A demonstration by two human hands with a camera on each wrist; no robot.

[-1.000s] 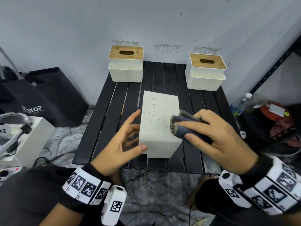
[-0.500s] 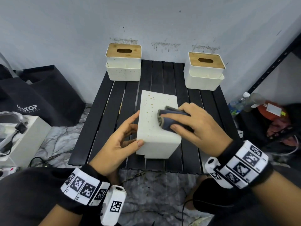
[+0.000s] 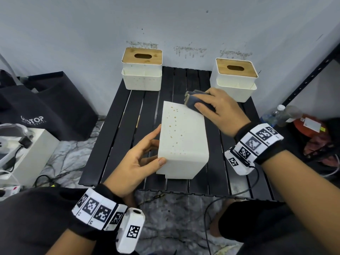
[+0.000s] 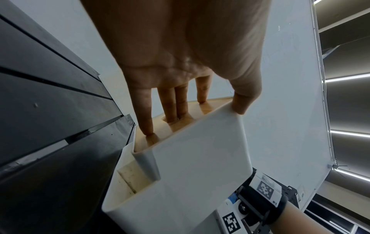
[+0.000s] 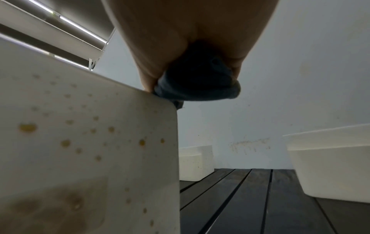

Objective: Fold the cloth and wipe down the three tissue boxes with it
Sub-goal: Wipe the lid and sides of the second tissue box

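A white tissue box (image 3: 182, 140) with yellowish spots lies on its side at the middle of the black slatted table (image 3: 117, 129). My left hand (image 3: 147, 153) steadies it, straight fingers (image 4: 148, 125) pressing on its wooden lid (image 4: 180, 126) and the thumb on the near top corner of the box (image 4: 200, 174). My right hand (image 3: 215, 107) grips a folded dark blue cloth (image 3: 193, 100) and presses it on the box's far right corner, cloth (image 5: 200, 85) on box (image 5: 90, 142). Two more wood-lidded tissue boxes stand upright at back left (image 3: 141, 70) and back right (image 3: 235, 78).
The wall stands right behind the table. A black bag (image 3: 46, 107) and a white case with gear (image 3: 27, 150) sit on the floor to the left. On the right are a bottle (image 3: 272, 116) and a black shelf frame (image 3: 312, 70). A cable (image 3: 207, 218) hangs below the table's front edge.
My right hand has slid the cloth along the top of the box, from its near right part to the far right corner. The left hand has kept its place on the box.
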